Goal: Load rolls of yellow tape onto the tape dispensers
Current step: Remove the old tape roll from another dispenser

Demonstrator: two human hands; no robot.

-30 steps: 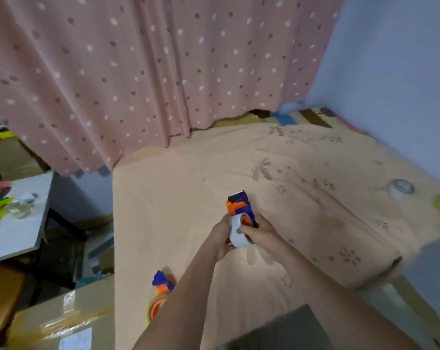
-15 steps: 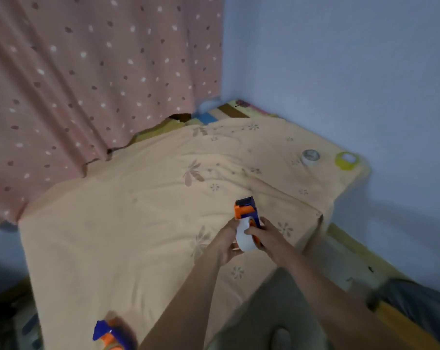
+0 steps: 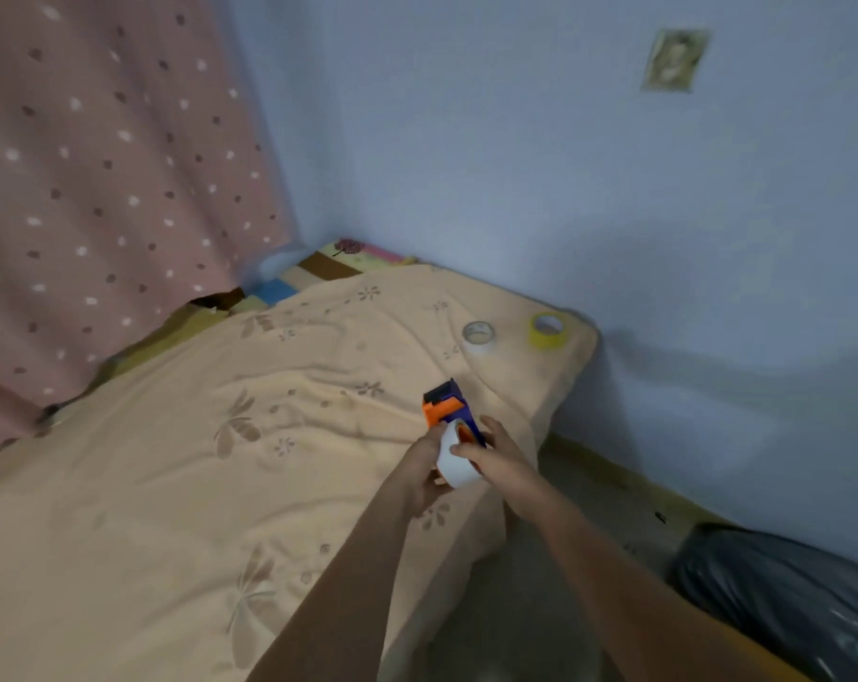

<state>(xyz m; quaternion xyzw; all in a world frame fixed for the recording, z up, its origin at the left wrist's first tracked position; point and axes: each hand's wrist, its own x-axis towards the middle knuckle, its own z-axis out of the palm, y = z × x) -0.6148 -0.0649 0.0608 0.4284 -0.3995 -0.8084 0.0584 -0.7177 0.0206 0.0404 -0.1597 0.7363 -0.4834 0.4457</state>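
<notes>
I hold a blue and orange tape dispenser (image 3: 445, 406) over the right part of an orange floral cloth (image 3: 171, 460). A white roll (image 3: 454, 466) sits on the dispenser. My left hand (image 3: 424, 472) grips the dispenser and roll from the left. My right hand (image 3: 500, 457) closes on them from the right, a finger across the roll's face. A yellow tape roll (image 3: 546, 329) lies flat near the cloth's far right corner. A clear tape roll (image 3: 478, 334) lies just left of it.
A pink dotted curtain (image 3: 97, 189) hangs at the left and a blue wall (image 3: 564, 164) rises behind and to the right. A dark plastic bag (image 3: 786, 593) lies on the floor at the lower right. The cloth's right edge drops off near my hands.
The view has swung right: the curtain slid left, the second dispenser left the frame, and the two loose rolls came nearer the middle. Both hands keep the same hold on the dispenser.
</notes>
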